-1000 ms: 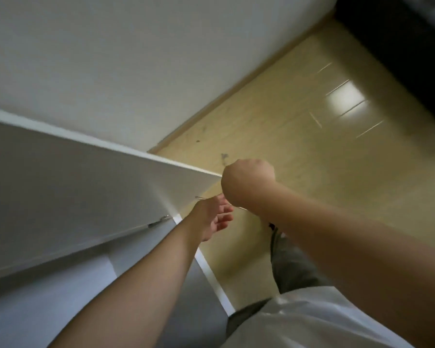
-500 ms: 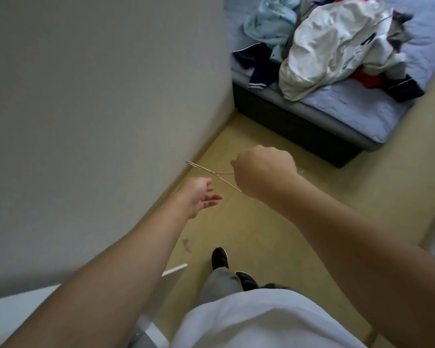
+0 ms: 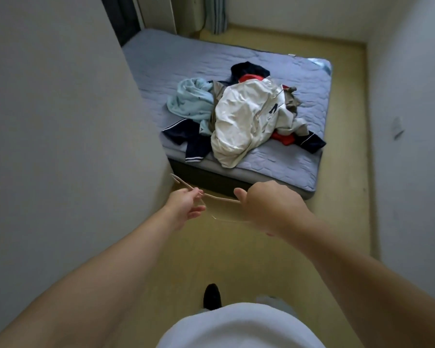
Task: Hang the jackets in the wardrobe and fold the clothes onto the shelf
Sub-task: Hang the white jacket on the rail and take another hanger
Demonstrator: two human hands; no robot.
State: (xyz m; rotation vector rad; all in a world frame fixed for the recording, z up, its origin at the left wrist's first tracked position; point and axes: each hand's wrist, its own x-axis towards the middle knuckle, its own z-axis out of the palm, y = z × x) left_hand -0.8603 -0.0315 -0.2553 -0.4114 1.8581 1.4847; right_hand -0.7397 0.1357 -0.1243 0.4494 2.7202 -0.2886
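Observation:
A thin pale wire hanger (image 3: pixel 220 198) stretches between my hands above the floor. My right hand (image 3: pixel 269 205) grips its right part with curled fingers. My left hand (image 3: pixel 186 205) pinches the wire near its left end, whose hook points left toward the wall. Ahead, on the grey-blue bed (image 3: pixel 309 156), lies a heap of clothes: a white jacket (image 3: pixel 244 119) on top, a light blue garment (image 3: pixel 191 101) to its left, navy pieces (image 3: pixel 186 138) and something red (image 3: pixel 283 138) underneath.
A plain wall (image 3: pixel 60 121) runs close along my left side, another wall (image 3: pixel 412 96) on the right. A strip of yellow floor (image 3: pixel 342 197) leads to the bed. A curtain (image 3: pixel 215 13) hangs at the far end. My dark shoe (image 3: pixel 212 296) shows below.
The view has swung away from the white wardrobe toward the bed, which is now fully in sight. My left hand has taken hold of the hanger that my right hand carries.

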